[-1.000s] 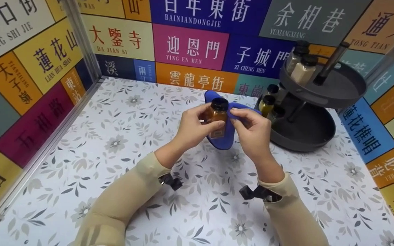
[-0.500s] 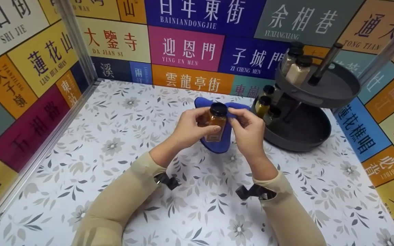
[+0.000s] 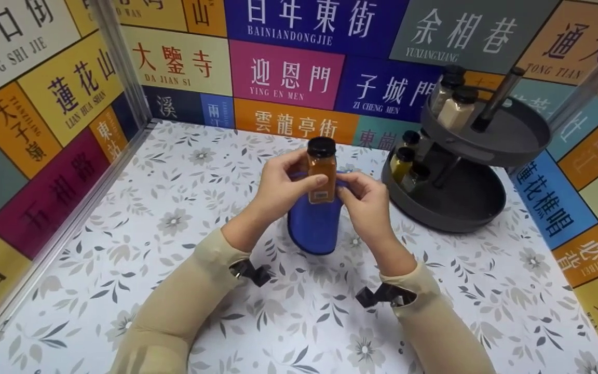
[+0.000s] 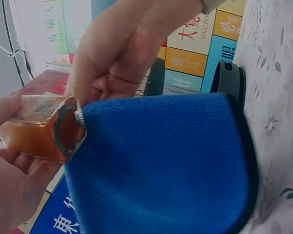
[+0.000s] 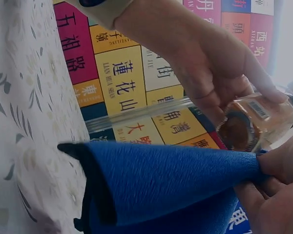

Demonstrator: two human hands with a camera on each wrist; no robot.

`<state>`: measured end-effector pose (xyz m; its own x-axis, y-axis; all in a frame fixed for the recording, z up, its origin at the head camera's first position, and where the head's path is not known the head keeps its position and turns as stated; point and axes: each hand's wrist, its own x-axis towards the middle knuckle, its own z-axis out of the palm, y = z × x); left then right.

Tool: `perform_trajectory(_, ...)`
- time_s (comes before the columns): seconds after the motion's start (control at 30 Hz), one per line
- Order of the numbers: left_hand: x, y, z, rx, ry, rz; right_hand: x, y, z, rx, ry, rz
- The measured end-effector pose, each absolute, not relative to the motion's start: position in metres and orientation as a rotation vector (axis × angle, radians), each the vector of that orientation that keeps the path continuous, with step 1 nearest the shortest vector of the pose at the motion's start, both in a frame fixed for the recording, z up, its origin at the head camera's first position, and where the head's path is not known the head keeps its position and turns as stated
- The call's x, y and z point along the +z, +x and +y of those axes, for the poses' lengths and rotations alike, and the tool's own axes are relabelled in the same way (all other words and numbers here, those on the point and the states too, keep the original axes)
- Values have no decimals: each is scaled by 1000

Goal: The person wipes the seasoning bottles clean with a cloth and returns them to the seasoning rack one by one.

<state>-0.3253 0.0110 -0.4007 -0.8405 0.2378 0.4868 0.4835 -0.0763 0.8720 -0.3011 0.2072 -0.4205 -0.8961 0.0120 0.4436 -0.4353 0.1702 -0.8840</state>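
Head view: my left hand (image 3: 280, 188) is clamped round the capped amber bottle (image 3: 324, 167), held upright above the table (image 3: 174, 296), my right hand (image 3: 370, 203) pinching the blue cloth (image 3: 313, 228) beside it; I judge the cloth work under way, bottle not yet set down, amount finished unclear. Left wrist view: shows the bottle's ribbed base (image 4: 70, 127), hidden from above, near the cloth's edge. Right wrist view: barcode label (image 5: 259, 110) clearer, right-hand pinch plain.

The cloth (image 4: 161, 165) shows a matt, fuzzy pile; the jar (image 3: 323, 174) is clear and glossy. Near the bench's (image 3: 299, 322) far right corner, the rack (image 3: 470, 200) looks smooth, matt.
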Motion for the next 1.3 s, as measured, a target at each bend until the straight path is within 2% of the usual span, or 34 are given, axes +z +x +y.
perform_trajectory(0.47,-410,-328,12,-1843,-620,-1956,-420,-291,193,1743,285,-2057)
perform_trajectory(0.87,-415,-328,27,-1775,-795,-2253,-408,-288,213,1602,432,-1836)
perform_trajectory(1.3,-403,-327,14,-1827,-524,-2144,-428,-293,192,1414,598,-1847)
